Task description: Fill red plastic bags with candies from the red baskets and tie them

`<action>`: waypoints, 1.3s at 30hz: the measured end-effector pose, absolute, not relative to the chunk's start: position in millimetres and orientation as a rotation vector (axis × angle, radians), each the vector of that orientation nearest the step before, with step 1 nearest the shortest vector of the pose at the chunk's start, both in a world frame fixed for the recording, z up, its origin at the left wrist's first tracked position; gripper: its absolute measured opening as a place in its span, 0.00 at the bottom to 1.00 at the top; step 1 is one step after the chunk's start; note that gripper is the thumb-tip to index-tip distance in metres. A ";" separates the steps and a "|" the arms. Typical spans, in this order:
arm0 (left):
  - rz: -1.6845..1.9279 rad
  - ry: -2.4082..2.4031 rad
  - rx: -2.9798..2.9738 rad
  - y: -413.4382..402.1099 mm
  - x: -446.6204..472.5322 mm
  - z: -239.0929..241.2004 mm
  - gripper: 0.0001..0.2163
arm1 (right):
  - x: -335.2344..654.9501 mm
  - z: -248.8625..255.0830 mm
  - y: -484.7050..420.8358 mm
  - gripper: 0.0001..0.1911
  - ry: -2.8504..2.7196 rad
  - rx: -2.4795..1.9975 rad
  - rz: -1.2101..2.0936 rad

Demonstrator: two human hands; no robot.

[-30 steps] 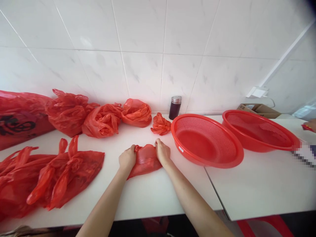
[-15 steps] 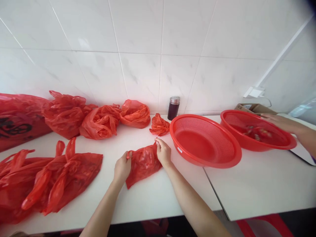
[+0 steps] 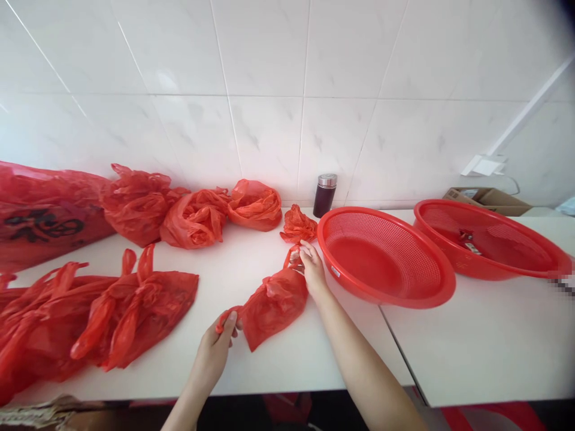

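Observation:
A small red plastic bag (image 3: pixel 276 302) lies on the white table between my hands, its contents hidden. My left hand (image 3: pixel 218 341) is closed on one twisted handle at the bag's lower left. My right hand (image 3: pixel 311 266) has its fingers hooked round the other handle at the upper right. Just beyond my right hand sits a crumpled bunch of red plastic bags (image 3: pixel 298 225). To the right stands a red plastic basket (image 3: pixel 381 263) with perforated sides and nothing in it.
A second red basket (image 3: pixel 485 269) holds a few small packets. Several filled red bags (image 3: pixel 197 221) line the wall, and knotted red bags (image 3: pixel 148 311) lie at left. A dark flask (image 3: pixel 324 196) and a cardboard box (image 3: pixel 503 202) stand at the back. A table seam (image 3: pixel 402 353) runs at right.
My hands have moved apart, stretching the bag's two handles outward, and the bag's top has gathered in. The other person's hand has left the far basket, where fewer packets show. The view has shifted slightly left.

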State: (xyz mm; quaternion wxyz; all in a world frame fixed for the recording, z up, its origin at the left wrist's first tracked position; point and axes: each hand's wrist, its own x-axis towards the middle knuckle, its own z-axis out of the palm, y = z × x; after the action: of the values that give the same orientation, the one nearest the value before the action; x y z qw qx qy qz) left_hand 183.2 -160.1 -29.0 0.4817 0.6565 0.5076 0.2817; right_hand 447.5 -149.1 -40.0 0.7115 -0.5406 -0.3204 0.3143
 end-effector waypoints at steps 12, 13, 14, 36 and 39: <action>0.874 1.246 1.551 -163.9 191.1 -10.4 0.22 | 449.5 -18.6 -157.0 0.10 -0.809 -1.280 1.108; 0.877 1.244 1.557 -165.0 189.1 -10.4 0.22 | 449.4 -19.4 -155.8 0.09 -0.791 -1.287 1.093; 0.880 1.241 1.567 -166.8 187.3 -10.9 0.22 | 449.1 -20.3 -154.0 0.09 -0.761 -1.285 1.062; 0.626 1.171 2.148 -167.9 231.4 14.0 0.12 | 407.9 52.3 -165.8 0.14 -0.907 -0.917 0.714; 0.661 1.123 1.972 -163.1 218.2 20.9 0.12 | 413.8 35.4 -164.9 0.18 -0.714 -1.064 0.690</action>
State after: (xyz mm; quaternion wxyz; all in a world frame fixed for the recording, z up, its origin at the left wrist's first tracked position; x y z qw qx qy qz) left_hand 218.2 -163.1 20.9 0.3793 0.7720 0.4396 0.2587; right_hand 413.8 -164.9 35.4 0.7468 -0.4864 -0.3261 0.3152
